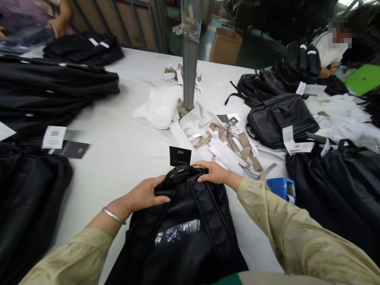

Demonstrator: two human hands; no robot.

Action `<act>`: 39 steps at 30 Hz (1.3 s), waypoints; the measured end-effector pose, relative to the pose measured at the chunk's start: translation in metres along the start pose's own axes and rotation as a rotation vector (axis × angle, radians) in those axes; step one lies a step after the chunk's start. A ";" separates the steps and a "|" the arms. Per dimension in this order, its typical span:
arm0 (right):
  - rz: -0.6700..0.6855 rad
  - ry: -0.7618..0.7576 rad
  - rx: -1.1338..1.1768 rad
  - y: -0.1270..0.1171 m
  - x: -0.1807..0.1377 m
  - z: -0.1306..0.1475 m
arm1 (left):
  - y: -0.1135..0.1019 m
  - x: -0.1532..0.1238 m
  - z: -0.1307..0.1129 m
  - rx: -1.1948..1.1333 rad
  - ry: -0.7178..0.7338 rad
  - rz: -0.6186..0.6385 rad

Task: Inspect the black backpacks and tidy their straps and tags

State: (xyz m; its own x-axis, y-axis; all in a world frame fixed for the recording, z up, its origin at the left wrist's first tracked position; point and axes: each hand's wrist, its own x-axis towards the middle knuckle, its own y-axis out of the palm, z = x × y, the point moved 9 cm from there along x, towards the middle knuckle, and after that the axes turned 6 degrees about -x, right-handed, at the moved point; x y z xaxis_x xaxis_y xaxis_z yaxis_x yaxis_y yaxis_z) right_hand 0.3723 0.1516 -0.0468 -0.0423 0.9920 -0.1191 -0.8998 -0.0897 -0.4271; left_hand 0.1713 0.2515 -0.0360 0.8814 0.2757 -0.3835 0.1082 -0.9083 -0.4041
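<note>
Black backpack (184, 233) at 6 o'clock, flat on white table (124, 150) (top end toward 12). Left hand (145, 196) clasps its top corner at 10 o'clock, fingers curled shut; right hand (212, 172) lies open-fingered on the handle at 1 o'clock. Black tag (180, 156) at 12.

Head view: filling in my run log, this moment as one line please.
left hand: grips black backpack top | right hand: on its handle | black tag: just beyond backpack

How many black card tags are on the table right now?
3. One black tag stands just beyond the held backpack; one lies far left beside a white tag; one lies among the paper strips. Bags may hide more.
</note>
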 end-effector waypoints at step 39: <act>-0.156 0.642 -0.749 0.001 -0.011 -0.060 | -0.005 0.061 0.066 0.471 -0.612 -0.155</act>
State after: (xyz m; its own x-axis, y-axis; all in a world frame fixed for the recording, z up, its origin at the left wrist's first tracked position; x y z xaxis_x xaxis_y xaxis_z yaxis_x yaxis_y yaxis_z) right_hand 0.3981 0.1351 -0.1001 0.4941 0.7814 -0.3812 -0.3602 -0.2150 -0.9077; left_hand 0.1937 0.2938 -0.1124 0.4478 0.6369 -0.6275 -0.1171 -0.6540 -0.7474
